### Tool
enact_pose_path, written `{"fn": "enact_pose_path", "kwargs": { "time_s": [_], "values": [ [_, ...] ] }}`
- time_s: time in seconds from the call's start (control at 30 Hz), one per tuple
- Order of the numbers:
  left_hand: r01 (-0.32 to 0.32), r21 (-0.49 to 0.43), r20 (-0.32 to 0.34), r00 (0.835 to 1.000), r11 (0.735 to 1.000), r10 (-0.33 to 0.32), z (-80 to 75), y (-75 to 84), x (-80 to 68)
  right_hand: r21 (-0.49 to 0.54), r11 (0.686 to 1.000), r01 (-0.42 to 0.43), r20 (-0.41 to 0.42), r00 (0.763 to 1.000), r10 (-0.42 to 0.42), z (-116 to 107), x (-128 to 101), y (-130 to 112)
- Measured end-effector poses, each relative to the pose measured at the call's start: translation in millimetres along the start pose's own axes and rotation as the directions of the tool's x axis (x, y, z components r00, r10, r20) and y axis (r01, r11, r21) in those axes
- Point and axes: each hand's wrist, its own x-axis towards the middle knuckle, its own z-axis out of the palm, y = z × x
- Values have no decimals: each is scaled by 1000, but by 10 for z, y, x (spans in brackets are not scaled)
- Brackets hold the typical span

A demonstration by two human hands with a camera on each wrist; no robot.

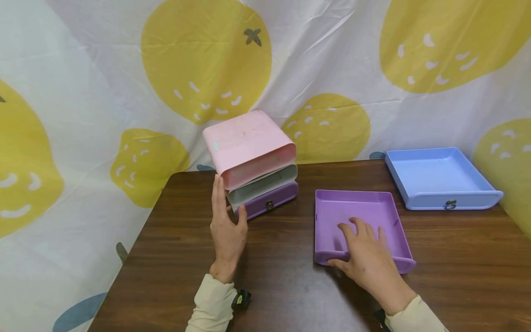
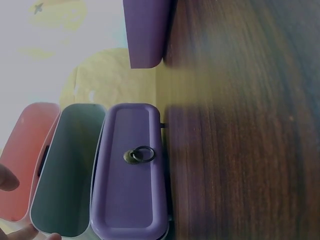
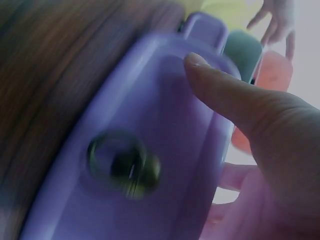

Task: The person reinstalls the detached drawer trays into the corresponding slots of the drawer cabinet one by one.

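A small drawer cabinet (image 1: 249, 143) stands at the table's back, with a pink top shell, an empty pale middle slot (image 2: 65, 165) and a purple bottom drawer (image 2: 130, 170) with a ring handle (image 2: 140, 155). My left hand (image 1: 227, 216) rests against the cabinet's left side, fingers straight up and thumb by the bottom drawer's corner. A loose purple drawer (image 1: 356, 216) lies flat on the table to the right. My right hand (image 1: 361, 244) grips its front wall, fingers inside the tray and thumb (image 3: 225, 95) across the front face above its handle (image 3: 125, 162).
A loose blue drawer (image 1: 439, 177) with a ring handle lies at the back right of the dark wooden table (image 1: 282, 258). A white cloth with yellow fruit prints (image 1: 207, 60) hangs behind and around the table.
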Motion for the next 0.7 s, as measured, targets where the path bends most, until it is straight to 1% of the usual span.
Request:
{"fn": "enact_pose_path", "kwargs": {
  "time_s": [0.2, 0.33, 0.43, 0.57, 0.7],
  "values": [
    [-25, 2, -18, 1000, 1000, 25, 6, -6, 5, -29, 996, -84, 14, 996, 84, -130, -110, 325],
    [-37, -18, -43, 998, 999, 37, 13, -26, 23, 17, 991, -133, 14, 991, 132, -170, -173, 501],
    [-54, -44, -70, 996, 998, 51, 17, -38, 41, 54, 987, -149, -1, 989, 149, -167, -219, 583],
    [-76, -65, -99, 993, 995, 69, 18, -40, 72, 78, 980, -182, 12, 983, 181, -161, -269, 664],
    [-79, -76, -117, 991, 994, 70, 12, -39, 127, 91, 969, -228, 62, 973, 223, -161, -310, 744]
  ]
}}
